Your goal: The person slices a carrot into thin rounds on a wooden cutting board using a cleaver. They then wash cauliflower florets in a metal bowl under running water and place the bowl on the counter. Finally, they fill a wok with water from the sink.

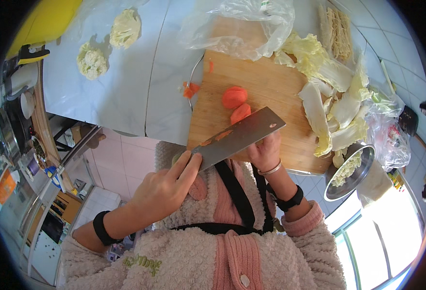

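Note:
My left hand [169, 185] grips the handle end of a cleaver [238, 139], its blade slanting up to the right over the near part of a wooden cutting board [271, 87]. Orange scraps cling to the blade. My right hand [265, 150] is at the blade's far end, fingers curled and partly hidden behind it; whether they grip it I cannot tell. Beyond the blade lie two peeled carrot pieces [234, 97], the nearer one partly covered by it. Carrot scraps [191, 90] sit at the board's left edge, and a thin carrot strip [211, 67] lies farther back.
Napa cabbage leaves [343, 101] heap over the board's right side. Beside them a metal bowl [370, 159] holds pale chopped pieces. A clear plastic bag [234, 43] covers the board's far end. Two cauliflower pieces [91, 61] are on the marbled countertop [126, 98]. Pale noodle-like strands [338, 34] lie far right.

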### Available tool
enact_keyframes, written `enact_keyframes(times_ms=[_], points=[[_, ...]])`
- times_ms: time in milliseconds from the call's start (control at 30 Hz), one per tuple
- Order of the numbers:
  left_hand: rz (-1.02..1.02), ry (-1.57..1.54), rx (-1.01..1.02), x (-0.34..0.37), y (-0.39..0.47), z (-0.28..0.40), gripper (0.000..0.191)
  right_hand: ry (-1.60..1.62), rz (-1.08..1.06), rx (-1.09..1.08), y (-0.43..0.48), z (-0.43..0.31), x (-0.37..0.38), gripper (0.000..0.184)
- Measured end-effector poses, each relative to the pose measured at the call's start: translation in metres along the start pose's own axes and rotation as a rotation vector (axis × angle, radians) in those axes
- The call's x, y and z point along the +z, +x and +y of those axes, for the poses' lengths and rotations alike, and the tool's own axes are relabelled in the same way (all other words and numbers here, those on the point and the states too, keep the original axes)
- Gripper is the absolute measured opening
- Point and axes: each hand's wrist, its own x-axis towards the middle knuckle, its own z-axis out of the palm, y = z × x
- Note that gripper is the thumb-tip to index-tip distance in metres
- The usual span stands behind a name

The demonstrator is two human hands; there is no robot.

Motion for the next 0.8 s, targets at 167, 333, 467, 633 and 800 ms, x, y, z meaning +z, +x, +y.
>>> enact_keyframes(times_ms=[167,333,467,633,800], points=[[0.031,-0.061,0.002,0.005,0.005,-0.001,0.047,0.013,0.032,0.026,0.001,-0.003,0.001,0.037],[0.015,0.001,-0.017,0.01,0.006,0.003,0.047,-0.015,0.047,0.031,0.0,-0.005,0.003,0.038],[0.008,0.012,-0.022,0.008,0.006,0.004,0.046,-0.018,0.07,0.065,-0.001,-0.006,0.005,0.035],[0.001,-0.023,-0.025,0.005,0.008,0.003,0.044,-0.018,0.039,0.023,0.0,-0.004,0.003,0.039],[-0.061,-0.046,-0.046,-0.001,0.012,0.004,0.045,0.028,0.031,0.05,0.002,-0.006,0.003,0.038]])
